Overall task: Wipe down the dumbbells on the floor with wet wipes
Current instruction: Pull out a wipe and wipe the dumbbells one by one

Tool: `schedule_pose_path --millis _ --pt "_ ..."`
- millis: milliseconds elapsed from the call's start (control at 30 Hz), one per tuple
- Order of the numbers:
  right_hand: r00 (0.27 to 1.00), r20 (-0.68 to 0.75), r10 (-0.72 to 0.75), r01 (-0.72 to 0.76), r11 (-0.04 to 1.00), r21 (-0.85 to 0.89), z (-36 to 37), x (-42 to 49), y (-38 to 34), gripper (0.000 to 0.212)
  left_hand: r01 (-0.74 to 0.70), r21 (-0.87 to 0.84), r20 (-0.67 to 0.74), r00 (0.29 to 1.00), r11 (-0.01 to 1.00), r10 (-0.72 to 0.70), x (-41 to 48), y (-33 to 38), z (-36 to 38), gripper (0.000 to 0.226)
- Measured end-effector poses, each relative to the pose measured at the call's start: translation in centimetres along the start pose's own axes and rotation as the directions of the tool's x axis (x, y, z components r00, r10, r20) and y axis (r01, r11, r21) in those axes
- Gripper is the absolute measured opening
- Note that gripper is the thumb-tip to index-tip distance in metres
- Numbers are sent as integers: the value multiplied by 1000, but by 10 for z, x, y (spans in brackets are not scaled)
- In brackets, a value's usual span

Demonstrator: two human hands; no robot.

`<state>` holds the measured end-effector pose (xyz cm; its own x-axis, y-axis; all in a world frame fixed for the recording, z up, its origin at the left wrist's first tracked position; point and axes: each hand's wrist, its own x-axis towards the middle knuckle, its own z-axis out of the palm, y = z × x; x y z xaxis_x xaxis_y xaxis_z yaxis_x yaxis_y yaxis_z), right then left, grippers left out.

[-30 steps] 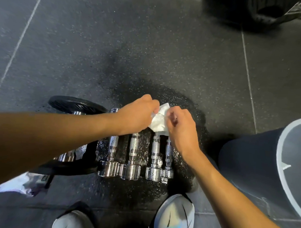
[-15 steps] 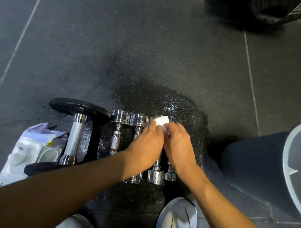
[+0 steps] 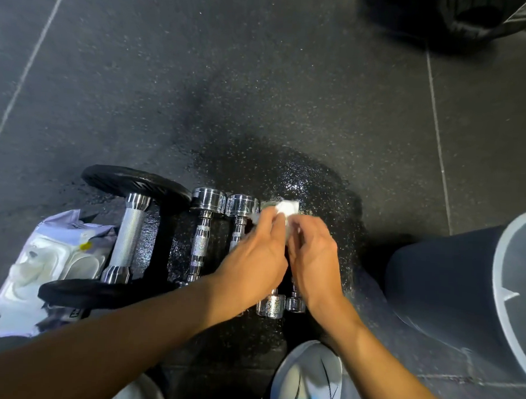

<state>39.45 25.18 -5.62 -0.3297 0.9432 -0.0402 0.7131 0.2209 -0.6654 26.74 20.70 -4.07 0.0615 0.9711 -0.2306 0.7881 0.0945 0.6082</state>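
**Figure. Head view, looking down at the floor [image 3: 260,80].**

Five dumbbells lie side by side with their handles running away from the person. This layout probably lets each be reached in turn without moving the feet. At the left is one plate dumbbell [image 3: 129,239] with black discs, then four chrome dumbbells [image 3: 202,242] in a close row.

The left hand [image 3: 253,258] and right hand [image 3: 313,260] meet over the far end of the third dumbbell [image 3: 270,307] in that row. Only its near head shows below the wrists. Both hands have curled fingers and pinch one bunched wet wipe [image 3: 289,210] between them. The wipe sits on or just over the far head of that dumbbell (actual contact with the metal is hidden). The two-handed pinch likely gathers the wipe so that it can wrap the rounded head rather than slide off it.

The pack of wipes [image 3: 45,260] lies just left of the plate dumbbell, partly under its near disc, within easy reach of the left hand. A dark, glistening wet patch [image 3: 316,177] spreads under the chrome row, probably moisture shed during cleaning. A bucket [image 3: 446,280] stands near the right arm with its contents out of view. One shoe [image 3: 309,380] is planted just short of the row.

All the chrome shines alike, so it cannot be told which pieces are already wiped.
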Motion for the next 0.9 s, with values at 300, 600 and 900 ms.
schedule_pose_path --millis 300,600,900 --pt "998 57 7 -1 994 -105 5 23 7 38 91 -46 162 983 995 -82 30 -13 -10 49" --pt "994 103 36 -37 999 8 12 -11 13 32 28 48 173 984 998 -36 -5 -17 -2 72" --pt "970 240 32 -57 993 99 8 -15 15 48 97 -39 311 947 994 -80 2 -24 -5 54"
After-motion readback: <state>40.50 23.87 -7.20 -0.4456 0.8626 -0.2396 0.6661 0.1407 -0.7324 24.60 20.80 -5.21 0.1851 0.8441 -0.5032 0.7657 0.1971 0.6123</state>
